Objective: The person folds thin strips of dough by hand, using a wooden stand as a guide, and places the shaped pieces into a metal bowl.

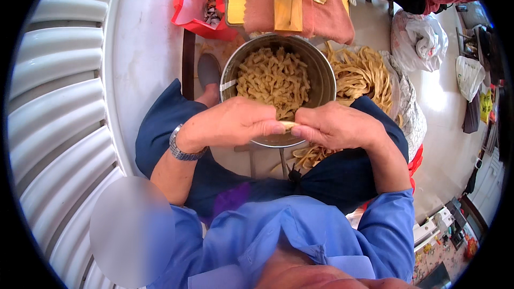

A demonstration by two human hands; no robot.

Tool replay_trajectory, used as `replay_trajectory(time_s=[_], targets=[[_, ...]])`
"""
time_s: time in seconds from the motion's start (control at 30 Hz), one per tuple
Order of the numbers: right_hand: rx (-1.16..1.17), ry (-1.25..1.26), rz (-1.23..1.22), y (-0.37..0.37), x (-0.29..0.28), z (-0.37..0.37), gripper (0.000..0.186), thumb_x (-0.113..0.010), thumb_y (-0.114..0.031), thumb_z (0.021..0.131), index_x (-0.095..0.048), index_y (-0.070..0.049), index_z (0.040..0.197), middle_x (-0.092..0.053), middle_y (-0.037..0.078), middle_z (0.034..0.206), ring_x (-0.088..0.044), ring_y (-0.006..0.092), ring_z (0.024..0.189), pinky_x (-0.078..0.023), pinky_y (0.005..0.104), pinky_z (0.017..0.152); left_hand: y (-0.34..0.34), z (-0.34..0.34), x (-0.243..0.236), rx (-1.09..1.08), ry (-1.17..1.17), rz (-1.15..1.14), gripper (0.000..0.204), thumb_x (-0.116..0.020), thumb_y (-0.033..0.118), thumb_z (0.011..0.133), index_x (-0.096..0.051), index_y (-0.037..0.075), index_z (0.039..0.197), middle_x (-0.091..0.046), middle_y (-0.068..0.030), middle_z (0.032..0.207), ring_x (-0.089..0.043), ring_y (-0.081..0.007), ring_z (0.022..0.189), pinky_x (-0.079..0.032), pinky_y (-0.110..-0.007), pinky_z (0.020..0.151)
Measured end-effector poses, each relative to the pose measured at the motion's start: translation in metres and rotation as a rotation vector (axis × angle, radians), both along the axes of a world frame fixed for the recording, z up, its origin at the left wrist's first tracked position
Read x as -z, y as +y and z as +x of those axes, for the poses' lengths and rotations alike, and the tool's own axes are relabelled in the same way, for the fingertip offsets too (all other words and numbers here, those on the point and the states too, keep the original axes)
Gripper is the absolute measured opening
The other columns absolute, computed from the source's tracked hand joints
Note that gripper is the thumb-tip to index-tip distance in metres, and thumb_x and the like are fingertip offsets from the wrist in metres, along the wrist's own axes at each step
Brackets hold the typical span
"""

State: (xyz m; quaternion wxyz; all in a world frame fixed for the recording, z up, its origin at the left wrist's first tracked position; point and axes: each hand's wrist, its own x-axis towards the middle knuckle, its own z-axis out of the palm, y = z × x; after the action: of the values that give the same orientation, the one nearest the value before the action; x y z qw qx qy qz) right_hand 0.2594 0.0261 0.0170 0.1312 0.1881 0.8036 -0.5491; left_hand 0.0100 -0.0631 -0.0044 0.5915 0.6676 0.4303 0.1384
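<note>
The left hand (238, 120) and right hand (344, 124) were found closed, thumb against curled fingers, each pinching one end of a short yellowish piece (288, 125), seemingly to steady it from both sides; how much lay inside the fingers could not be told. The piece was over the near part of the pot (324, 75), which stood between the knees (165, 120), probably to keep its heaped chunks (273, 77) beneath the grip. Strips (369, 75) lay just right of the pot, apparently for easy reach.
</note>
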Motion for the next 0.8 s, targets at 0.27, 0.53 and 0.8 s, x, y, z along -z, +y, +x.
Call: replay_trajectory(time_s=[0.27,0.53,0.8], targets=[[0.468,0.219,0.176,0.028,0.0,-0.007,0.025,-0.058,-0.028,0.103,-0.059,-0.008,0.118,-0.064,0.019,0.088,-0.065,0.0403,0.082,-0.051,0.0428,0.071,0.038,-0.006,-0.005,-0.543,-0.11,0.023,0.02,-0.055,0.023,0.105,-0.062,0.005,0.098,-0.056,0.0046,0.084,-0.049,-0.0047,0.072,-0.043,-0.022,0.064],[0.732,0.472,0.639,0.074,0.009,-0.028,0.022,-0.066,-0.019,0.097,-0.064,-0.008,0.116,-0.068,0.017,0.093,-0.068,0.0349,0.083,-0.053,0.0399,0.072,0.096,0.007,-0.017,-0.876,-0.148,0.216,0.027,-0.064,0.027,0.1,-0.066,0.0,0.106,-0.065,-0.0008,0.081,-0.059,-0.0073,0.072,-0.049,-0.026,0.065],[0.799,0.547,0.737,0.085,0.017,-0.039,0.022,-0.068,-0.022,0.096,-0.063,-0.006,0.111,-0.07,0.017,0.092,-0.068,0.0364,0.083,-0.053,0.0403,0.07,0.116,0.002,-0.015,-0.924,-0.033,0.339,0.032,-0.065,0.03,0.098,-0.068,-0.002,0.105,-0.071,-0.0068,0.087,-0.064,-0.0135,0.076,-0.052,-0.03,0.072]])
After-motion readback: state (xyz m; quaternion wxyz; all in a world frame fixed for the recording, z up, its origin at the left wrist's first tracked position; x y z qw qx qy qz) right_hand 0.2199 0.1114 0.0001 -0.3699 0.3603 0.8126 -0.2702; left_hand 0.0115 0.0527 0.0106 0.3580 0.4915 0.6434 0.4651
